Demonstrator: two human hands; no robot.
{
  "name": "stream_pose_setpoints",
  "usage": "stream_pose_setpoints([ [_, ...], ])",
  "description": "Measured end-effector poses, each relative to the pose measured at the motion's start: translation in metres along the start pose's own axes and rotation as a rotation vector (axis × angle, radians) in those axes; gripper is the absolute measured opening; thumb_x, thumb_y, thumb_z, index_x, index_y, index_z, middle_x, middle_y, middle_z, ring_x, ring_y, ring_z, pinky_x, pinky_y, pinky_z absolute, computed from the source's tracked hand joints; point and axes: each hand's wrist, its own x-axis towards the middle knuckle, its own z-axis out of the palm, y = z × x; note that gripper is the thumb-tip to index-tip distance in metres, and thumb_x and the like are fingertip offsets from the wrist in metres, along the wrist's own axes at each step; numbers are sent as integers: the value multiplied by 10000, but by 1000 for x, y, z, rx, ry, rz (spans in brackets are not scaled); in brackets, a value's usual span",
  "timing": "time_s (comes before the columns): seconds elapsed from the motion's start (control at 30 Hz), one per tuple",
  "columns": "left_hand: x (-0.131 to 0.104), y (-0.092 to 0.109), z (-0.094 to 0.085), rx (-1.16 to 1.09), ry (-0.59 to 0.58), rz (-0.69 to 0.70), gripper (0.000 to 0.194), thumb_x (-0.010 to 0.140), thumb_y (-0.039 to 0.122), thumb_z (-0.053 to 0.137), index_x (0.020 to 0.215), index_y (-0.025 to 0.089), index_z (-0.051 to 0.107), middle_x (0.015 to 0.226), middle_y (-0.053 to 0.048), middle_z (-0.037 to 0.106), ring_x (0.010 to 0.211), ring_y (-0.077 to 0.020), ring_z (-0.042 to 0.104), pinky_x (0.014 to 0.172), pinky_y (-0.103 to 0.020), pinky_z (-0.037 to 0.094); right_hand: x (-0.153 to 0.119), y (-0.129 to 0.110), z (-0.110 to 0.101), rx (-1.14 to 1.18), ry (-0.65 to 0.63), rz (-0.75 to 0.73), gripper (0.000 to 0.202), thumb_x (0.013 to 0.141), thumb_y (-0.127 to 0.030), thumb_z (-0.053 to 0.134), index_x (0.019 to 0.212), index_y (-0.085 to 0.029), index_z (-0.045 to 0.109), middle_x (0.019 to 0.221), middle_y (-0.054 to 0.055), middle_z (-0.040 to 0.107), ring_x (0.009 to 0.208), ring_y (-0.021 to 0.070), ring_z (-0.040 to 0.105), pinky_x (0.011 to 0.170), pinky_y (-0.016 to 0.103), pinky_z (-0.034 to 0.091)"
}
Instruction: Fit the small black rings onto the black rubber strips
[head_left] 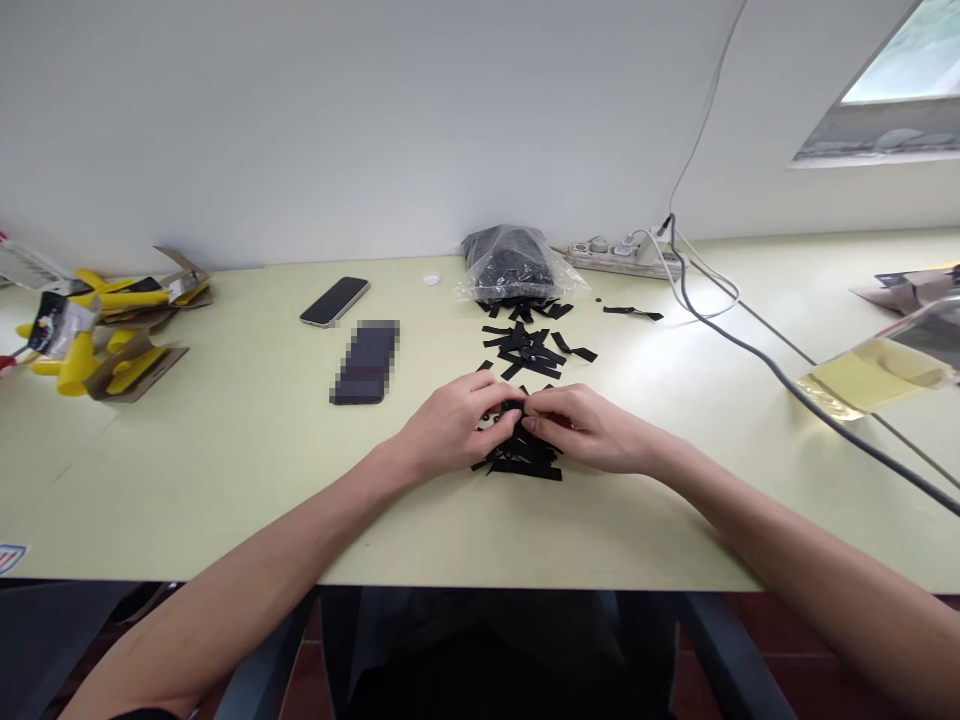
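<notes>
My left hand (466, 424) and my right hand (589, 428) meet over a pile of flat black propeller-like pieces (529, 468) near the table's front. Between my left thumb and fingertips is a small black piece (513, 406). My right thumb and fingers are closed against the same spot, and both sets of fingertips partly cover the piece. Farther back lies a second heap of black pieces (526, 350), with one two-bladed piece (574, 348) at its right. A clear plastic bag (514, 262) full of black pieces stands by the wall, some spilling from its front.
Two phones, one (335, 301) behind the other (367, 365), lie left of the heaps. Yellow parts (79, 362) with cardboard are at the far left. A power strip (619, 258) sits by the wall; a dark cable (787, 390) crosses the right side, near a yellow-filled bag (862, 378).
</notes>
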Motion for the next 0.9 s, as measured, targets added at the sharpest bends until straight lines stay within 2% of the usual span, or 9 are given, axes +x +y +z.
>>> stream_pose_setpoints([
  [0.07, 0, -1, 1, -18, 11, -2, 149, 987, 239, 565, 1012, 193, 705, 957, -40, 657, 856, -156, 625, 765, -273, 501, 0, 1, 1, -26, 5, 8, 336, 1000, -281, 463, 681, -204, 393, 590, -45, 349, 542, 108, 272, 540, 296, 215],
  [0.13, 1, -3, 2, -38, 13, -24, 128, 975, 240, 585, 909, 183, 679, 890, -25, 637, 796, -145, 603, 741, -268, 488, 1, 2, 2, -53, 14, 24, 345, 1011, -287, 459, 683, -203, 394, 592, -45, 355, 542, 108, 277, 546, 299, 217],
  [0.3, 2, -6, 2, -59, 3, -54, 128, 954, 242, 607, 845, 180, 632, 814, -1, 595, 735, -134, 557, 688, -259, 449, 1, 0, 3, -86, 16, 41, 331, 1037, -288, 425, 719, -199, 442, 619, -30, 437, 557, 119, 330, 569, 302, 247],
  [0.37, 2, -5, 2, -49, -1, -61, 148, 952, 252, 614, 823, 178, 618, 799, 2, 591, 731, -135, 548, 677, -262, 434, 2, 2, 2, -101, 56, 47, 357, 1052, -314, 408, 715, -200, 433, 624, -25, 441, 565, 125, 350, 582, 302, 271],
  [0.47, 3, -3, 1, -26, -8, -96, 155, 968, 306, 614, 877, 184, 642, 810, 5, 609, 721, -137, 542, 690, -281, 428, 4, 13, -1, -191, 250, 101, 363, 1059, -355, 412, 754, -191, 520, 709, 13, 530, 631, 148, 453, 630, 306, 333],
  [0.53, 3, -1, 1, -34, 5, -150, 162, 983, 352, 605, 1009, 206, 669, 813, 15, 604, 698, -135, 529, 687, -286, 429, 6, 24, -3, -253, 384, 166, 294, 1043, -352, 459, 901, -180, 651, 858, 56, 622, 717, 175, 545, 679, 317, 384],
  [0.6, 4, 2, 0, -77, 24, -205, 222, 997, 388, 588, 1135, 232, 664, 782, 28, 568, 669, -132, 511, 664, -278, 429, 10, 37, -4, -290, 442, 234, 285, 1033, -341, 486, 1105, -186, 713, 973, 81, 654, 751, 189, 586, 708, 330, 417],
  [0.67, 4, 4, 1, -125, 31, -231, 251, 1000, 401, 581, 1173, 239, 664, 749, 34, 537, 649, -131, 501, 636, -269, 428, 14, 48, -5, -340, 441, 284, 325, 1022, -330, 495, 1200, -177, 721, 1002, 99, 661, 744, 199, 593, 711, 346, 428],
  [0.9, 3, 5, 4, -126, 1, -190, 241, 988, 374, 601, 1161, 229, 685, 902, -9, 653, 722, -143, 563, 663, -273, 454, 22, 57, -5, -398, 487, 275, 240, 970, -257, 533, 952, -153, 749, 936, 108, 685, 771, 213, 601, 711, 353, 435],
])
